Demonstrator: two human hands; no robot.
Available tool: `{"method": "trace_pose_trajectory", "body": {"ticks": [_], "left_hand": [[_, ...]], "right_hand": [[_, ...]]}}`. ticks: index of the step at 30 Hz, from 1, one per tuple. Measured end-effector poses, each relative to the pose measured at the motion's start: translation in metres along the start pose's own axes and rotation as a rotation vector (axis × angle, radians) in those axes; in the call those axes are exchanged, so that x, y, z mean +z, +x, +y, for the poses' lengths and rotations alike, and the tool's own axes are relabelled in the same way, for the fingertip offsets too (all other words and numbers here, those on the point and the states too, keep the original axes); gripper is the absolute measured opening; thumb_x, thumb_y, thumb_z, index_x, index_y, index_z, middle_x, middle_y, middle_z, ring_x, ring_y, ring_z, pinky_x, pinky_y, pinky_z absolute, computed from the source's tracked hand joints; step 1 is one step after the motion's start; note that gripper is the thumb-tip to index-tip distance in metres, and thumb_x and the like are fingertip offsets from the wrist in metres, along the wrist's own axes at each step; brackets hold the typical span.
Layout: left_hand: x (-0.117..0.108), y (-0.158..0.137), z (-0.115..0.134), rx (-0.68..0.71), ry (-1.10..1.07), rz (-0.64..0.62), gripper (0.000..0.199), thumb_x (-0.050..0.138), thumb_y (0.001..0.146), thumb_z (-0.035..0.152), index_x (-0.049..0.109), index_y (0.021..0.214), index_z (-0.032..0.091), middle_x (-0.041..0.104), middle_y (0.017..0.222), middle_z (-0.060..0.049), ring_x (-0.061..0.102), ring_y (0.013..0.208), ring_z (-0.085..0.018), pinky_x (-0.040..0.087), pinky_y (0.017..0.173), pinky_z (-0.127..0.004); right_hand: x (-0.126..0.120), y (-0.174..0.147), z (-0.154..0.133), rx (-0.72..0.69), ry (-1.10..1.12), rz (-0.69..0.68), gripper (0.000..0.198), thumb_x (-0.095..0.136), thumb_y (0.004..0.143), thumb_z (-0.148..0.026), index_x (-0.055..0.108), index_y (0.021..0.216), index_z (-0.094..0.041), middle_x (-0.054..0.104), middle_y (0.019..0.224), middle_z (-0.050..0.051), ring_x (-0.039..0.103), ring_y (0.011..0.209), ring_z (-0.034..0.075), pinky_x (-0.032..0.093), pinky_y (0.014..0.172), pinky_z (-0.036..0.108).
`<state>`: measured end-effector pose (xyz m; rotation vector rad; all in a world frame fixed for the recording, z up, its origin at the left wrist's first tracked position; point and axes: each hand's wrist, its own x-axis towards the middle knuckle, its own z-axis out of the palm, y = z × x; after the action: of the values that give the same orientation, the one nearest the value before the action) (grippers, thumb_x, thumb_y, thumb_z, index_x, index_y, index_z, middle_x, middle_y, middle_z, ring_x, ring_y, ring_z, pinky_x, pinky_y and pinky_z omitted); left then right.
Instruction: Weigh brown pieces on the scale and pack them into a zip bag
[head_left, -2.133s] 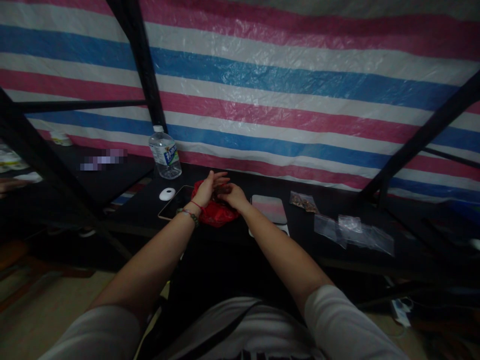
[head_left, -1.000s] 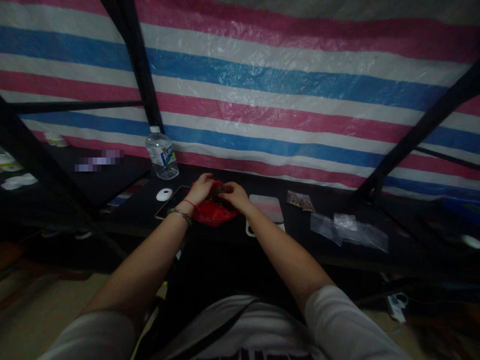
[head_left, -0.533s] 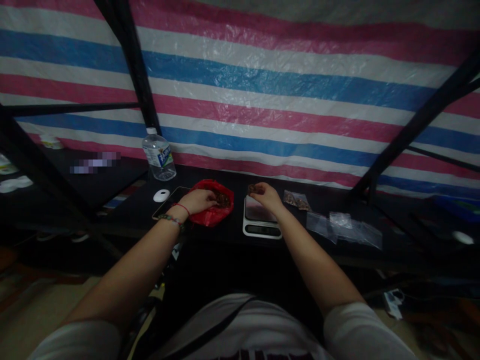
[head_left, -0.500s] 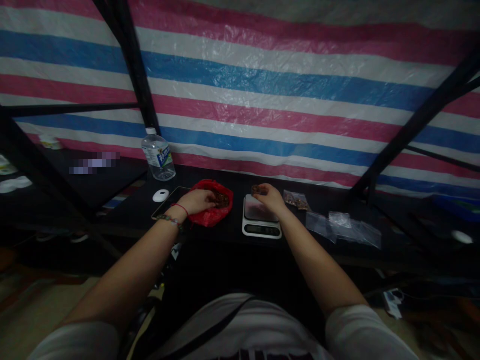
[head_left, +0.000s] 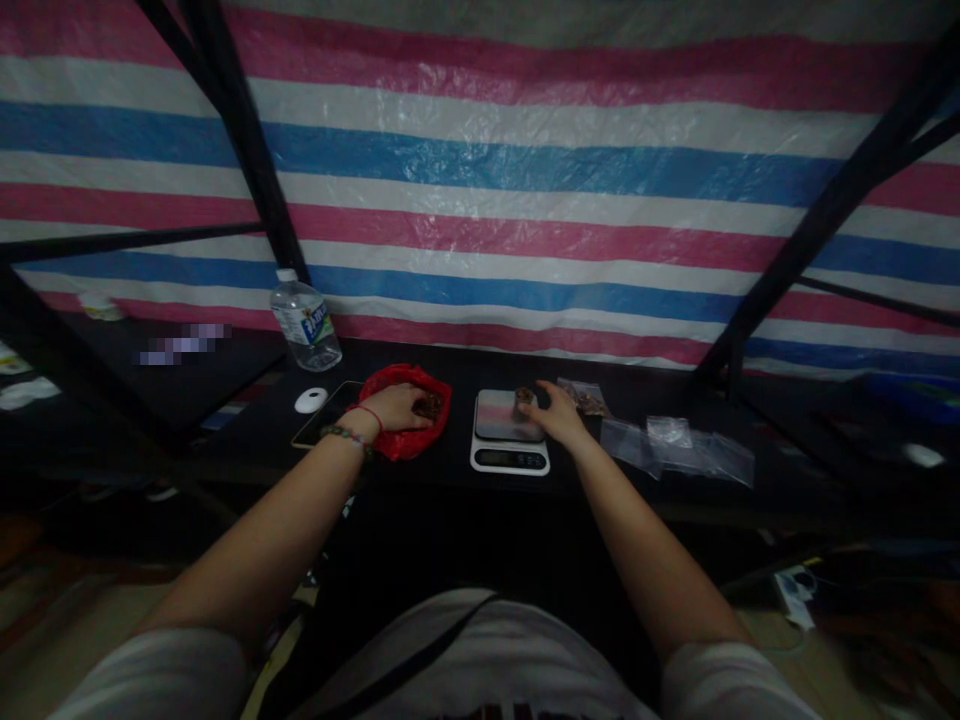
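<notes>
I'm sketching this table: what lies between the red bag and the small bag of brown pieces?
The scale, a brown clump seen over it, and the right hand, all in the head view.

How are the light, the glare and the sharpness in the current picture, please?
Head view: dim light, the black table showing little detail; head view: whitish glare on the striped sheet, pinkish reflection on the scale; head view: soft blur toward the right edge.
</notes>
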<state>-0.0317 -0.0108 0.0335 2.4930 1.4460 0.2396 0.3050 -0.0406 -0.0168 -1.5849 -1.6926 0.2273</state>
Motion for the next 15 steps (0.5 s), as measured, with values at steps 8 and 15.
{"method": "trace_pose_trajectory", "body": {"ticks": [8, 15], "left_hand": [[0.015, 0.023, 0.004, 0.006, -0.006, -0.021, 0.044, 0.065, 0.064, 0.049, 0.070, 0.097, 0.021, 0.068, 0.105, -0.013, 0.063, 0.094, -0.027, 0.044, 0.085, -0.031], [0.005, 0.027, 0.000, 0.057, 0.007, -0.115, 0.026, 0.059, 0.065, 0.032, 0.072, 0.085, 0.023, 0.072, 0.089, -0.006, 0.064, 0.079, -0.021, 0.045, 0.077, -0.027]], "right_hand": [[-0.031, -0.004, 0.055, 0.200, 0.138, -0.006, 0.029, 0.059, 0.074, -0.037, 0.067, 0.093, -0.017, 0.069, 0.095, 0.008, 0.065, 0.087, 0.020, 0.048, 0.083, 0.034], [-0.026, -0.009, 0.069, 0.183, 0.024, 0.085, 0.026, 0.050, 0.077, -0.030, 0.069, 0.090, -0.018, 0.071, 0.089, 0.007, 0.065, 0.082, 0.021, 0.048, 0.077, 0.033]]}}
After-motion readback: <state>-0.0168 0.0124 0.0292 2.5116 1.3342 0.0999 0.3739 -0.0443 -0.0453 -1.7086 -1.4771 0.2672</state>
